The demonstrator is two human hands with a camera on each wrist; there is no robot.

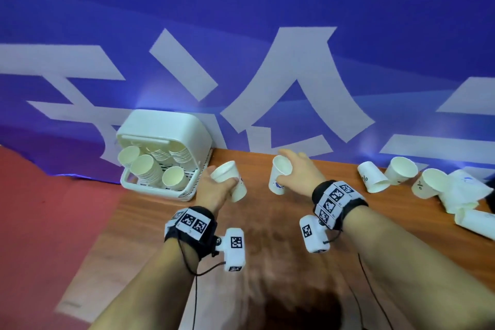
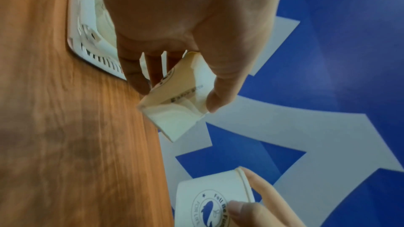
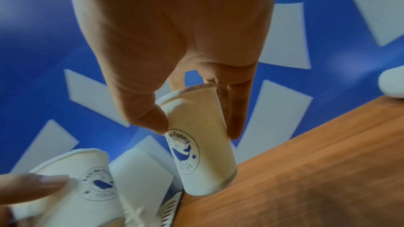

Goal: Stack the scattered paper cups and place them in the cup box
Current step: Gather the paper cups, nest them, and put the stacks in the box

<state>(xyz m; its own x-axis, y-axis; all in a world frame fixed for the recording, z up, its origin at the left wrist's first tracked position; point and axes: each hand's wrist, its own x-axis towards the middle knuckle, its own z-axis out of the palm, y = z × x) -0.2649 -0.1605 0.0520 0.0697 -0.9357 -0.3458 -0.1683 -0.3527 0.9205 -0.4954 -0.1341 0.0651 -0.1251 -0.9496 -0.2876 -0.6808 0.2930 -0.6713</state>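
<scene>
My left hand grips a white paper cup by its side, tilted with its mouth up and to the left, just right of the cup box. In the left wrist view my left hand pinches this cup between thumb and fingers. My right hand holds a second logo cup near its rim, roughly upright, low over the table. The right wrist view shows my right hand round this cup. The white cup box stands open at the back left with several cup stacks inside.
Several loose cups lie on their sides at the right, among them one and another, on the wooden table. A blue banner with white strokes rises right behind the table. Red floor lies beyond the table's left edge.
</scene>
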